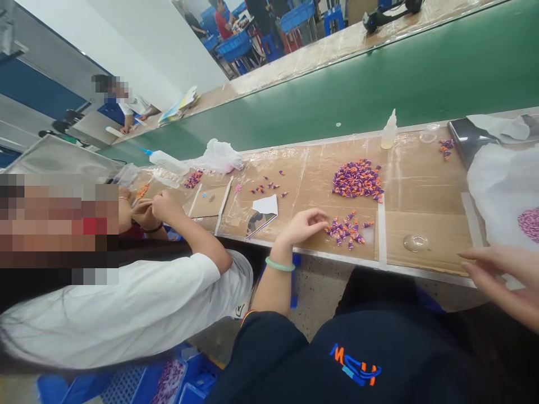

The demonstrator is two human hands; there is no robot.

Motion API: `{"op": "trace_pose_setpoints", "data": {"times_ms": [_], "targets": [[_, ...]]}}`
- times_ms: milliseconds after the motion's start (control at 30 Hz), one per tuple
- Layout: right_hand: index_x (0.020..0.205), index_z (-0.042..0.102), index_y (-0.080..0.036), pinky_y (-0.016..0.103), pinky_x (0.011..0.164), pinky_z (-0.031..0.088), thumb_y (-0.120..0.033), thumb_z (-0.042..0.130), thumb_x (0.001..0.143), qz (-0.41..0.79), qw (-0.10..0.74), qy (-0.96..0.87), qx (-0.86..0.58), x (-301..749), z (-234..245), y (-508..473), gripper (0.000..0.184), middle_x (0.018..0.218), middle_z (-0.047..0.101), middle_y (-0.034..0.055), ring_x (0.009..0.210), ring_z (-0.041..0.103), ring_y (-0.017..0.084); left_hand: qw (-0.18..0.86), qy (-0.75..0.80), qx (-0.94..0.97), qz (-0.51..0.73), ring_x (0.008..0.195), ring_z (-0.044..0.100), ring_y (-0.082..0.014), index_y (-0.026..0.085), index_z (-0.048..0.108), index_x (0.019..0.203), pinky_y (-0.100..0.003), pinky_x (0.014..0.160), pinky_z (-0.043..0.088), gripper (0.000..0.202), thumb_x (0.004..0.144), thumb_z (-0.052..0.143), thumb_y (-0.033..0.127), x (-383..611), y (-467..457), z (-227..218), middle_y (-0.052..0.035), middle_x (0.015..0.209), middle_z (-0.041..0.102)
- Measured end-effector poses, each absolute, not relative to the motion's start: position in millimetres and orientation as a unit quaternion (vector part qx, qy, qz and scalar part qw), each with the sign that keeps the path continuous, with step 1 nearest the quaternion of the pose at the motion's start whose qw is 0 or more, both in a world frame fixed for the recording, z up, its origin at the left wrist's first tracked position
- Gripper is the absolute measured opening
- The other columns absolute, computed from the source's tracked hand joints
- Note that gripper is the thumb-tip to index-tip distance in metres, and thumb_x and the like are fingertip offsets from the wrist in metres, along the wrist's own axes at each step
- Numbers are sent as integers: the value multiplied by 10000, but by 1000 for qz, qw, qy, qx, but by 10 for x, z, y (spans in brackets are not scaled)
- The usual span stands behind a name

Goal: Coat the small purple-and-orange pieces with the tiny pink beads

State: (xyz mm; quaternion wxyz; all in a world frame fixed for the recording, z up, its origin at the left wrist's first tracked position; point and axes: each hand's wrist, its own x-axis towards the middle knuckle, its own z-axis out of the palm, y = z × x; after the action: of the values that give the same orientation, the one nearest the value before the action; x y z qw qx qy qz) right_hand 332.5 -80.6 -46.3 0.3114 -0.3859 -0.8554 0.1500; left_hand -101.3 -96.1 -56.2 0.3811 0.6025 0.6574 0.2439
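My left hand, below a green bangle, is open at the left side of a small pile of purple and orange pieces. Its fingertips are at the nearest pieces, and I see nothing held in them. Just behind lies a bigger heap of the same small pieces. My right hand hovers open at the table's right front, fingers apart. To its left, a clear round blob or dish sits on the cardboard. Beyond it is a white plastic bag with small pink pieces.
A dropper bottle stands near the green belt. A dark tray is at the back right. On my left, a co-worker in a white sleeve works close by. Blue crates stand below.
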Motion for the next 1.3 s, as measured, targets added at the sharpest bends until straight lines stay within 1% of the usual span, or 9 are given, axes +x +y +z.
{"op": "trace_pose_setpoints", "data": {"times_ms": [133, 233, 300, 433, 567, 767, 900, 1033, 1300], "targets": [[1044, 649, -346, 347, 472, 482, -391, 541, 976, 117, 313, -867, -369, 3350, -459, -823, 136, 796, 710, -38, 559, 657, 186, 285, 689, 624, 234, 832, 626, -160, 112, 701, 1130, -264, 794, 506, 275, 895, 639, 242, -852, -519, -498, -78, 975, 703], [1020, 663, -381, 368, 468, 476, -418, 566, 953, 105, 327, -844, -413, 3413, -390, -876, 124, 792, 712, -36, 551, 650, 208, 208, 710, 638, 216, 934, 610, -183, 103, 713, 1013, -298, 906, 472, 180, 882, 594, 129, -791, -212, -470, -108, 1032, 683], [986, 675, -376, 376, 544, 519, -427, 589, 941, 89, 350, -807, -467, 3482, -301, -927, 110, 793, 712, -28, 571, 652, 216, 190, 707, 654, 190, 947, 605, -198, 125, 718, 907, -304, 919, 457, 106, 850, 630, 124, -764, -85, -454, -96, 980, 680], [906, 688, -293, 354, 692, 546, -358, 597, 917, 13, 389, -715, -580, 3694, -134, -1004, 112, 741, 693, -8, 648, 673, 212, 190, 702, 672, 140, 838, 590, -204, 153, 672, 753, -296, 810, 440, 41, 787, 682, 174, -759, -9, -426, -63, 831, 655], [864, 708, -217, 299, 649, 507, -319, 604, 881, -23, 415, -646, -640, 3956, -116, -996, 147, 678, 671, 11, 628, 647, 184, 199, 706, 672, 103, 708, 564, -192, 175, 641, 722, -279, 669, 386, 85, 768, 639, 245, -806, -34, -392, -33, 737, 638], [890, 718, -175, 291, 592, 472, -355, 570, 856, 64, 316, -682, -657, 4206, -352, -783, 235, 757, 704, 52, 622, 623, 180, 177, 713, 676, 49, 718, 604, -195, 184, 619, 835, -270, 657, 399, 169, 741, 542, 302, -857, -184, -340, -33, 783, 672], [806, 697, -199, 367, 716, 505, -361, 545, 830, 89, 256, -719, -640, 4262, -572, -600, 223, 823, 680, 74, 765, 633, 244, 165, 689, 698, 108, 763, 636, -219, 167, 691, 1036, -304, 721, 475, 390, 768, 488, 364, -912, -335, -354, -64, 845, 678], [783, 695, -205, 441, 810, 496, -336, 559, 843, 68, 226, -729, -642, 4292, -699, -505, 198, 823, 644, 99, 861, 600, 304, 204, 690, 664, 201, 753, 662, -225, 170, 716, 934, -310, 703, 520, 383, 785, 560, 487, -951, -474, -329, -93, 893, 711], [830, 705, -193, 423, 808, 487, -286, 574, 856, 49, 215, -748, -626, 4282, -751, -472, 163, 854, 650, 94, 860, 585, 291, 271, 669, 648, 243, 605, 614, -180, 170, 695, 747, -260, 573, 483, 355, 727, 718, 524, -799, -565, -287, -54, 665, 676]]}}
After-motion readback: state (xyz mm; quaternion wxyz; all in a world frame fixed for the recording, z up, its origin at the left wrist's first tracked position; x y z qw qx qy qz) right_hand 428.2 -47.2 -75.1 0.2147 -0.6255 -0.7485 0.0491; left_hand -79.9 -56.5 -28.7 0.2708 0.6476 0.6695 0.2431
